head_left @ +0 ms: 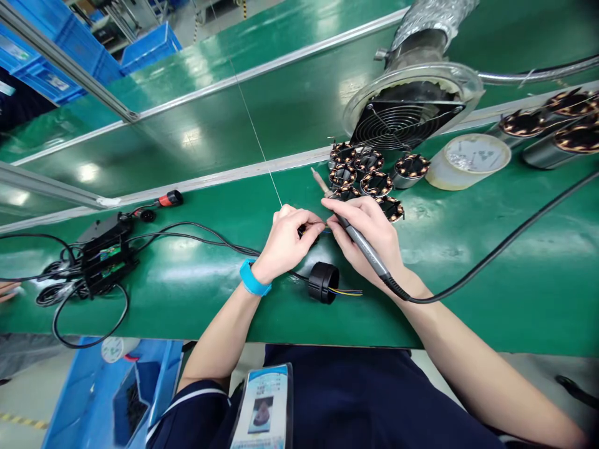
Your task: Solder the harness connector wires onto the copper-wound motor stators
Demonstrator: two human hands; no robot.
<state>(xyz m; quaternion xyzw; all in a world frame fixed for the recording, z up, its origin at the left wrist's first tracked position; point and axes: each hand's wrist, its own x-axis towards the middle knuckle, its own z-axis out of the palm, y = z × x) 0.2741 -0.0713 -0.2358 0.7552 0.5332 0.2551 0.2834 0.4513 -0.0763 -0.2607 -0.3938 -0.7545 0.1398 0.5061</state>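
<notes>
A grey soldering iron (367, 248) lies in my right hand (369, 234), its fingers closed around the handle. Its metal tip points up and away, past the front motor stators. My left hand (292, 237) is closed in a pinch close beside the right one. Between the two hands a short stretch of thin coloured wires (327, 231) shows; a dark part in the left fingers is mostly hidden. A fine strand (255, 134) runs down from above to the left hand. Below the hands a black ring-shaped housing (322, 282) lies on its side, with coloured wires sticking out.
Copper-wound stators (377, 184) stand behind my right hand, beside a pale tub (468, 162). A fume extractor (412, 106) overhangs them. Left lie a black case with circuit boards (110, 262), looped cables and an orange-black connector (171, 199). Another person's hand (7, 290) shows at the left edge.
</notes>
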